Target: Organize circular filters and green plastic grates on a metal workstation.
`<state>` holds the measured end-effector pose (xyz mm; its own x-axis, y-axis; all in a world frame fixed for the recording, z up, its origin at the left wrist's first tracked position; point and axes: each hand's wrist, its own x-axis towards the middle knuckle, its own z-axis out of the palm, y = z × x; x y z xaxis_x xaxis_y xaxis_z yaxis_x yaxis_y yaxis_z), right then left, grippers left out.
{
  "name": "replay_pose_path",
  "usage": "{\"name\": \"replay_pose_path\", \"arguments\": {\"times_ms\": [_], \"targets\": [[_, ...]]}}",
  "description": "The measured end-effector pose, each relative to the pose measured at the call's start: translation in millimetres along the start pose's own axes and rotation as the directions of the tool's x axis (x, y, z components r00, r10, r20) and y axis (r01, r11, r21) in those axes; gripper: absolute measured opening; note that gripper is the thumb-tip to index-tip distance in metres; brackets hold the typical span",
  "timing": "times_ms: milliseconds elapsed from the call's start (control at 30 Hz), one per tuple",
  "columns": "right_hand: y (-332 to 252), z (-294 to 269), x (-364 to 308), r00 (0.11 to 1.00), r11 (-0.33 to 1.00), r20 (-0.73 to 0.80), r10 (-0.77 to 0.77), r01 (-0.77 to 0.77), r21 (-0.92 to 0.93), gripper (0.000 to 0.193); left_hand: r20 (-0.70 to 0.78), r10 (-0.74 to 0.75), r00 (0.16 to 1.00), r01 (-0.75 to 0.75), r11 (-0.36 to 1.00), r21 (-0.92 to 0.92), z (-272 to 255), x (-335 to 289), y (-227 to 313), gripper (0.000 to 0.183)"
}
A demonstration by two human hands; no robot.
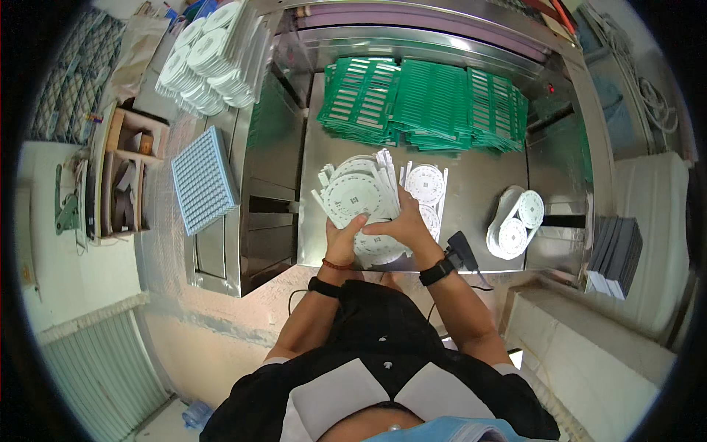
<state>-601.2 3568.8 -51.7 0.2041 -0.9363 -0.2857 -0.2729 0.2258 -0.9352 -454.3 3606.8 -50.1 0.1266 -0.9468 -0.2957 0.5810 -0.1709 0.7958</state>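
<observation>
Both of my hands hold a fanned stack of white circuit board panels (353, 193), each with round discs marked by small dark spots, over the front of the metal table (471, 191). My left hand (343, 240) grips the near left side, thumb on top. My right hand (407, 223) grips the right side, its thumb pointing left toward the other thumb. The fingers under the stack are hidden. Just beyond my right hand, another white panel (426, 184) with round discs lies on the metal. A black device (462, 250) sits by my right wrist at the table's front edge.
Stacks of green slotted panels (433, 99) fill the table's back. A small pile of white disc panels (530, 209) lies right. On the left stand a light blue gridded tray (204, 180) and tall white panel stacks (213, 55). Dark flat pieces (617, 254) stand outside the right edge.
</observation>
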Motion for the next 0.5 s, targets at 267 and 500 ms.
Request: {"name": "replay_pose_path", "arguments": {"times_ms": [267, 500], "targets": [[28, 44, 12, 0.960, 0.960, 0.086, -0.267, 0.257, 0.110, 0.106, 0.186, 0.158, 0.970, -0.221, 0.893, 0.391, -79, 3, -8, 0.096], [52, 44, 21, 0.883, 0.909, 0.229, -0.410, 0.374, 0.182, 0.116, 0.218, 0.300, 0.929, -0.371, 0.766, 0.525, -68, 0, -3, 0.126]]}}
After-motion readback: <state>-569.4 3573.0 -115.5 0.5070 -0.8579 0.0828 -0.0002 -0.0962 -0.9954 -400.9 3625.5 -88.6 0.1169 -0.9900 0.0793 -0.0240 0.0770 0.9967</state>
